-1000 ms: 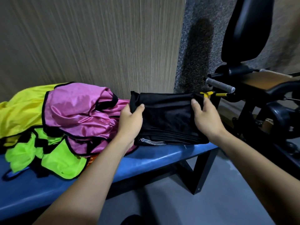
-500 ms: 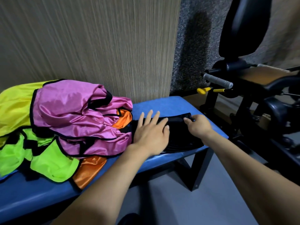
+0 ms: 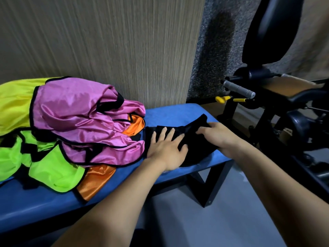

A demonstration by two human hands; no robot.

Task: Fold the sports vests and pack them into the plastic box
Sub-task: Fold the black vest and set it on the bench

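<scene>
Black vest [image 3: 194, 148] lies on the blue bench [image 3: 170, 113], right of the heaped pink vest [image 3: 80, 118]; left hand [image 3: 165, 148] presses it flat, fingers spread, while right hand [image 3: 216, 134] beside it pinches the fabric's far edge.

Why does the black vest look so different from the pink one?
The black vest lies flat and folded under both hands; the pink vest is crumpled and untouched. The black one sits alone on the blue bench; the pink one tops a colourful pile. Both rest on that bench.

Left hand [image 3: 166, 148] flat, fingers spread; right hand [image 3: 216, 135] curled.
</scene>
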